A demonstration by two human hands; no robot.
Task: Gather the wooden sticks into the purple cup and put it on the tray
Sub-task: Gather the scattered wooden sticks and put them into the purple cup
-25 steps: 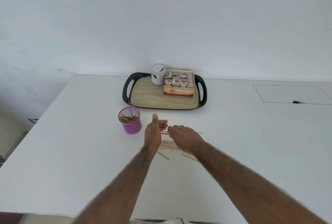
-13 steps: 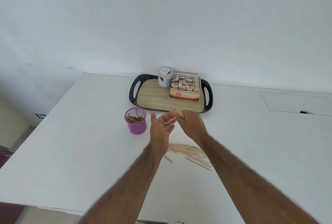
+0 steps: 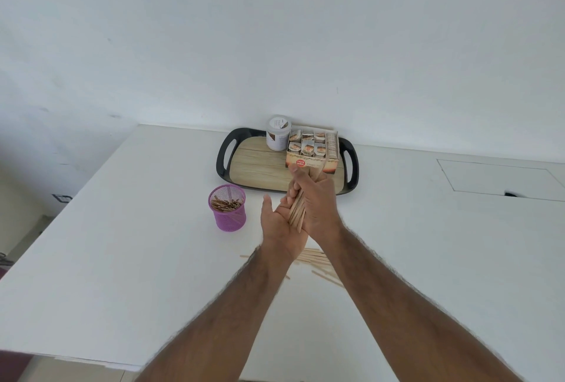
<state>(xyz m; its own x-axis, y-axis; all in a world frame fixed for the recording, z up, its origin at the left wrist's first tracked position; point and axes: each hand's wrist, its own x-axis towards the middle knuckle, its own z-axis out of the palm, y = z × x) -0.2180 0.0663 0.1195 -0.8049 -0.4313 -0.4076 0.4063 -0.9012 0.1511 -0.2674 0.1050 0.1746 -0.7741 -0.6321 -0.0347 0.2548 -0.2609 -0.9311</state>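
Observation:
My right hand (image 3: 318, 201) grips a bundle of wooden sticks (image 3: 297, 213), held upright above the white table. Under the bundle's lower ends lies my left hand (image 3: 279, 224), palm up with its fingers straight. More loose sticks (image 3: 318, 262) lie on the table beneath my wrists, partly hidden by my arms. The purple mesh cup (image 3: 228, 211) stands to the left of my hands with several sticks inside. Behind them sits the black tray (image 3: 224, 155) with a wood-look floor.
On the tray stand a white jar (image 3: 277, 133) and an open box of sachets (image 3: 312, 152). The white table (image 3: 122, 244) ends at a wall behind the tray and drops off at the left and near edges. A flush hatch (image 3: 501, 178) sits at the right.
My hands rose off the table with a bundle of sticks. The right hand closed round it, and the left palm came under its lower ends. The view shifted slightly.

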